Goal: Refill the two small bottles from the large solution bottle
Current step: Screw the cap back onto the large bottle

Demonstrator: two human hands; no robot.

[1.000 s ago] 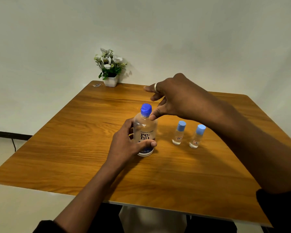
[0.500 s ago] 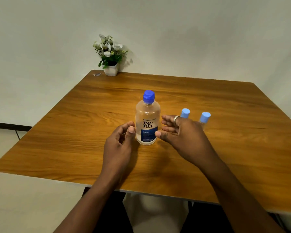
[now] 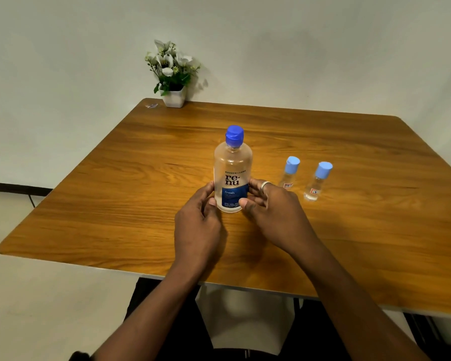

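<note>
The large solution bottle (image 3: 232, 175) stands upright near the middle of the wooden table (image 3: 115, 204), its dark blue cap (image 3: 234, 135) on and its label facing the camera. The left hand (image 3: 197, 225) and the right hand (image 3: 268, 207) cup its lower body from either side, fingertips touching the plastic at about the height of the blue label band; both hands are curled loosely rather than clenched, and whether they press firmly cannot be told. Just to the right, standing apart from the big bottle and from each other, are the two small bottles: the nearer small bottle (image 3: 289, 173) partly behind the right hand, and the farther small bottle (image 3: 317, 182), both capped in light blue. This looks like the opening step: nothing is uncapped yet. The next move probably calls for steadying the bottle with one hand while the other goes up to the cap. A potted flower (image 3: 172, 71) sits at the table's far corner.
</note>
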